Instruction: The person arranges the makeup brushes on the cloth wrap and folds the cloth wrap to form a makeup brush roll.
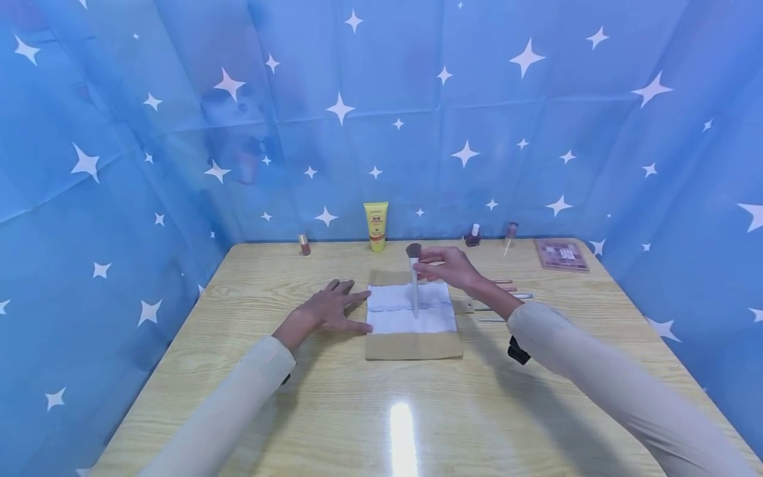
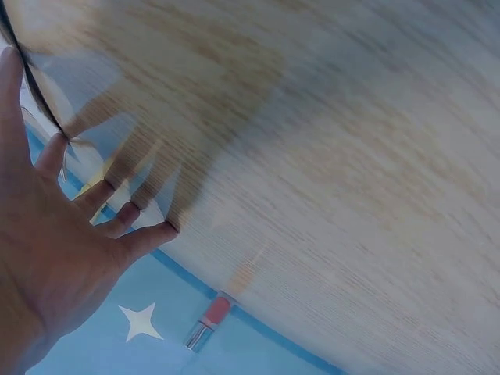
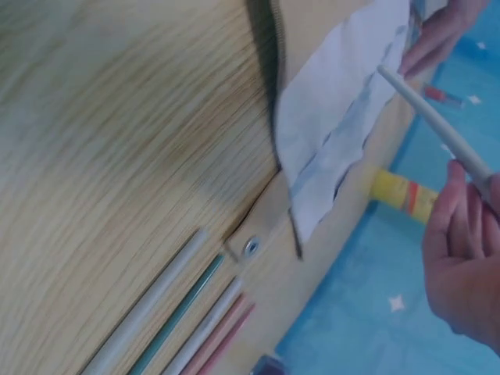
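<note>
My right hand pinches a makeup brush, dark bristles up and pale handle pointing down over an opened tan case with a white lining. In the right wrist view the tip of the brush handle overlaps the lining. My left hand lies at the case's left edge with its fingers spread, thumb and index finger right at the edge. The left wrist view shows that hand with its fingertips down on the tabletop. A strap with a metal snap sticks out on the case's right side.
Several slim brushes lie right of the case. Along the back stand a lip gloss tube, a yellow squeeze tube, a nail polish bottle and another small tube. An eyeshadow palette lies back right. Blue star-patterned curtains surround the table.
</note>
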